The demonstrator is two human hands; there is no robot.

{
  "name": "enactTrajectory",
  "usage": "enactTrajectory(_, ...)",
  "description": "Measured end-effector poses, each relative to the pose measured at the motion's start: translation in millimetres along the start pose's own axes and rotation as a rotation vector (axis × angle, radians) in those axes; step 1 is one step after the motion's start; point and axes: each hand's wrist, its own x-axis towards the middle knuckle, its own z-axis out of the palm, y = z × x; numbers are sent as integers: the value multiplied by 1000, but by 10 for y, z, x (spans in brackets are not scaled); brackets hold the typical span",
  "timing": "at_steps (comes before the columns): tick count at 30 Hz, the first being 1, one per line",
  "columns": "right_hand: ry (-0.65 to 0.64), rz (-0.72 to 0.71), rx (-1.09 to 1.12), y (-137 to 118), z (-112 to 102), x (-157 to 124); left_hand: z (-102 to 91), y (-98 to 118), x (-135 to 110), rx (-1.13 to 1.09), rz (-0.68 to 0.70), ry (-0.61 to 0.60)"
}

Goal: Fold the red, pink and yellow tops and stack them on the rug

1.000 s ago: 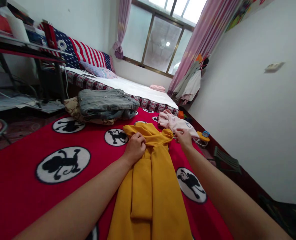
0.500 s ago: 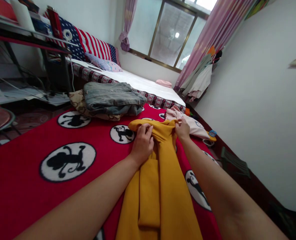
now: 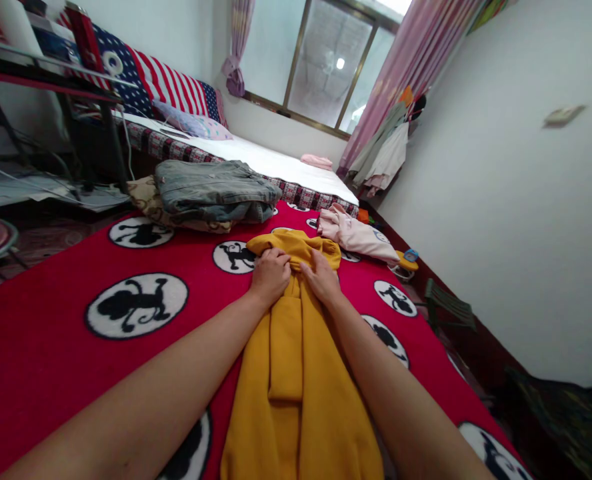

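A yellow sweatshirt [image 3: 286, 347] lies lengthwise in front of me, its sides folded inward and a sleeve-like strip running down the middle. Its far end is bunched into a wider hood-like part. At the left of that part, my left hand [image 3: 272, 277] is closed, with bent fingers on the cloth. My right hand [image 3: 321, 277] rests on the cloth just beside it, fingers stretched out and lying flat. Under the sweatshirt is a red blanket [image 3: 141, 360] with black figures in white circles.
A stack of folded grey-blue denim [image 3: 216, 190] sits at the far left of the blanket. Across from it lies a pale pink garment [image 3: 356, 233]. Beyond is a bed with a white sheet [image 3: 276, 163]. A desk [image 3: 51, 83] stands left, a green folding stool [image 3: 449, 307] right.
My right hand has let go of the far right edge and come left, flattening on the cloth beside my left hand. The sweatshirt's far end now lies lower and more bunched.
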Motion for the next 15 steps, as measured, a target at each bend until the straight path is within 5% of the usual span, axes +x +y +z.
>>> enactTrajectory(3, -78, 16, -47, -145, 47, -211, -77, 12, -17, -74, -47, 85)
enactTrajectory(9, -37, 0, -8, -134, 26, -277, -311, -209, 124, -8, -180, 503)
enactTrajectory(11, -18, -10, 11, -109, 24, -268, -375, -378, 236, -38, -291, 471)
enactTrajectory(15, 30, -41, 62, -71, 38, -258, -434, -643, 468, -107, -423, 161)
